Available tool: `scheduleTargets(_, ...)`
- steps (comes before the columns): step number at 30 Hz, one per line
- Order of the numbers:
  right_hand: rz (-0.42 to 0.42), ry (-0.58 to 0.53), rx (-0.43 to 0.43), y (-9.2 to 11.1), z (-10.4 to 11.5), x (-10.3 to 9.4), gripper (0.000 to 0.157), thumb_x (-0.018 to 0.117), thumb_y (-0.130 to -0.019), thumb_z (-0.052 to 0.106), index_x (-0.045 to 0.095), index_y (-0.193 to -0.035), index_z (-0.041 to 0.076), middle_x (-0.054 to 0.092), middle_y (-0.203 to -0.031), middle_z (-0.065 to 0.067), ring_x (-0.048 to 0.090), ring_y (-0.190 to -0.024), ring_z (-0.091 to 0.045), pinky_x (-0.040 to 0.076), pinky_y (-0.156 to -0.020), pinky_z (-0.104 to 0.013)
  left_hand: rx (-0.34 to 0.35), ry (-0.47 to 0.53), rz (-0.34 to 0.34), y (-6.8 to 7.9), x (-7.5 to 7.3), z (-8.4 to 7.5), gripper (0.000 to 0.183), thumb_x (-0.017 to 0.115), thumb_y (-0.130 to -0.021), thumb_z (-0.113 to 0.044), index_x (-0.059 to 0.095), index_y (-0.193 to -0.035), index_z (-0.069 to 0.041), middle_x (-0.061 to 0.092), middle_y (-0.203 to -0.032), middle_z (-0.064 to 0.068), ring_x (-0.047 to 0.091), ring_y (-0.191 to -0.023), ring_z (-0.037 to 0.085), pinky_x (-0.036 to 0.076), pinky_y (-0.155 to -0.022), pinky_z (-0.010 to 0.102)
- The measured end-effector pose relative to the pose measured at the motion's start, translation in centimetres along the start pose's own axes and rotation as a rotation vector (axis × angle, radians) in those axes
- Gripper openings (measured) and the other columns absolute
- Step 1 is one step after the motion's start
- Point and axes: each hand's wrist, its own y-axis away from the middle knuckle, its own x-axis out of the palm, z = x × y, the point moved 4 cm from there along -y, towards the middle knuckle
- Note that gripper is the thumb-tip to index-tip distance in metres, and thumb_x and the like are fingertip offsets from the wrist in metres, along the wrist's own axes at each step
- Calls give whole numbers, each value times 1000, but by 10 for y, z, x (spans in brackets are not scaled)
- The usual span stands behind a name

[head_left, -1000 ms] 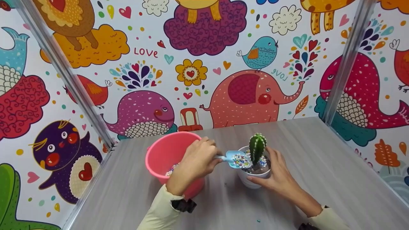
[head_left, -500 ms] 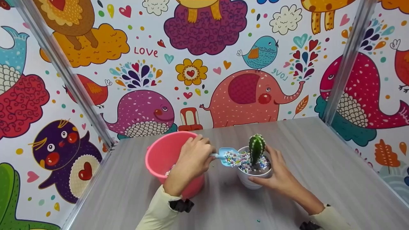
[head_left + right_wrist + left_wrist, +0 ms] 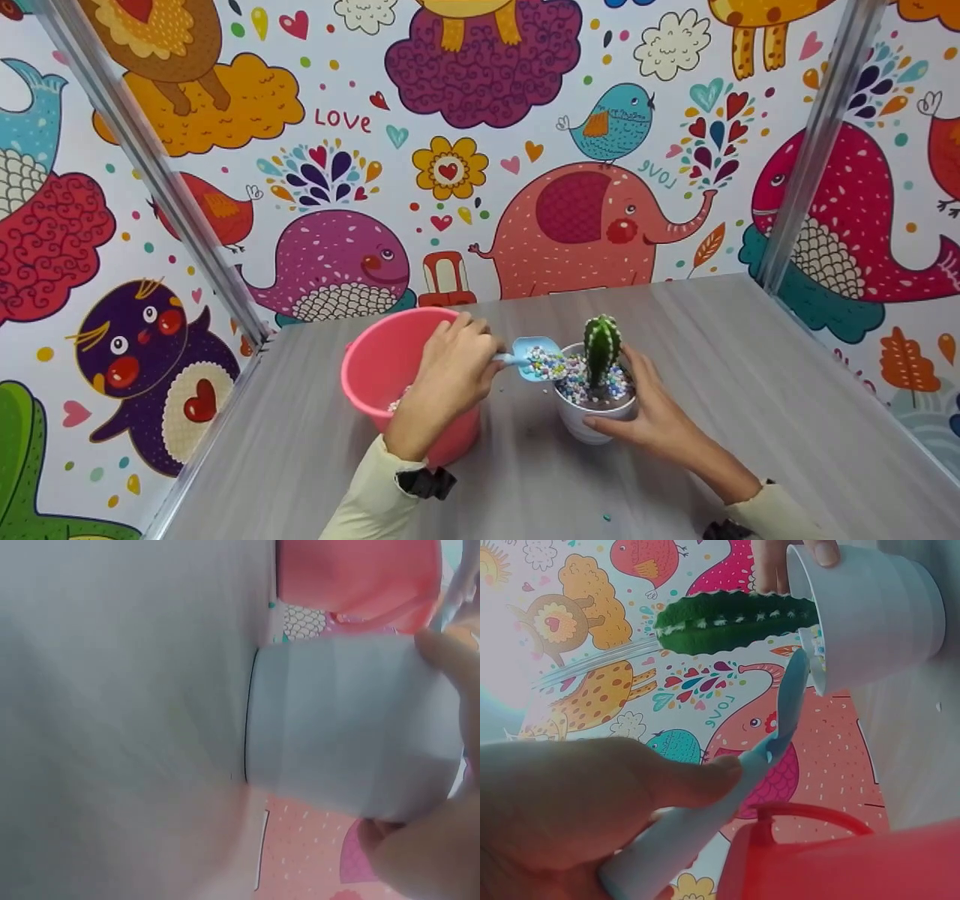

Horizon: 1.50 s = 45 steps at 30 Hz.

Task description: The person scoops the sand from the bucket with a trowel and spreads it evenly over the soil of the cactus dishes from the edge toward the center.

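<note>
My left hand [image 3: 454,367] grips the handle of a light blue scoop [image 3: 525,360], its blade carrying small multicoloured pebbles [image 3: 546,362]. The blade's tip is at the left rim of a white pot [image 3: 592,424]. In the pot stands a green cactus [image 3: 602,349] with pebbles about its base and a dark patch near the front. My right hand [image 3: 660,409] holds the pot from the right, with the thumb at the front and the fingers behind. In the right wrist view the pot [image 3: 345,720] rests on the table, fingers at its rim.
A pink bucket [image 3: 360,382] stands left of the pot, partly behind my left forearm, with some pebbles inside. A tiny green pebble [image 3: 607,517] lies on the grey table [image 3: 547,487] near the front. Patterned panels with metal posts [image 3: 802,165] surround the table.
The scoop has drawn back left from beside the cactus to the pot's rim, and its load looks smaller. More pebbles lie around the cactus. My right hand has kept its hold.
</note>
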Motion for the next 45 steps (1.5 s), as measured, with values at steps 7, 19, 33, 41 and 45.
scheduleTargets(7, -29, 23, -45, 1, -2, 0, 129, 94, -76, 60, 18, -172, 19, 32, -165, -15, 40, -151, -40, 42, -117, -73, 23, 54, 21, 3, 3, -3, 22, 85, -94, -37, 87, -108, -20, 75, -103, 0, 58, -100, 18, 47, -84, 33)
scheduleTargets(19, 16, -58, 3, -2, -6, -3, 130, 95, -77, 56, 12, -174, 31, 23, -176, -14, 29, -160, -45, 32, -119, -80, 56, 111, 80, 7, -1, -11, 23, 85, -94, -37, 87, -109, -20, 78, -103, -1, 60, -98, 17, 51, -85, 33)
scheduleTargets(33, -17, 19, 19, 1, -2, 0, 130, 94, -76, 62, 15, -173, 28, 39, -161, -14, 42, -150, -39, 41, -116, -74, 158, 151, 122, 6, -2, -16, 22, 81, -97, -40, 88, -110, -23, 78, -97, -5, 59, -91, 14, 49, -82, 29)
scheduleTargets(41, -5, 19, 27, 1, -2, 0, 128, 92, -77, 64, 15, -173, 29, 38, -163, -15, 42, -151, -40, 41, -116, -75, 139, 116, 113, 6, -4, -11, 25, 83, -95, -41, 87, -112, -24, 80, -102, -4, 61, -97, 16, 47, -84, 31)
scheduleTargets(45, 6, 23, 26, 1, -3, 0, 128, 91, -78, 64, 15, -173, 26, 36, -165, -16, 40, -153, -42, 40, -116, -77, 118, 81, 98, 7, -5, -7, 25, 85, -93, -40, 87, -113, -24, 80, -103, -3, 60, -98, 18, 47, -85, 33)
